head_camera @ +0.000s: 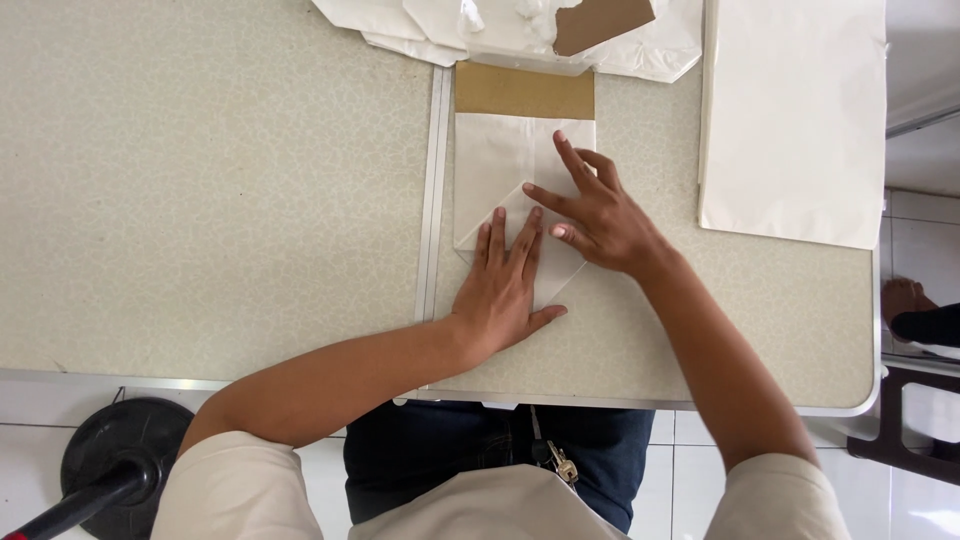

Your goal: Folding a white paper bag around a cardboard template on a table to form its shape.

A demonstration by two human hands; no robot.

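Paper bag [505, 160] mid-worktop [220, 200], near end folded to a point; left hand [505, 290] flat on fold, right hand [595, 215] creasing; grips open, holding nothing; brown strip [523, 92] end unfolded.

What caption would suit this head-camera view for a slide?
Left hand and right hand press flat a folded white paper bag on a speckled table.

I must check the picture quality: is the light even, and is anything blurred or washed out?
Head view: soft, even light, with faint shadows under the left hand and right hand; both sharp; the white paper stack is nearly washed out.
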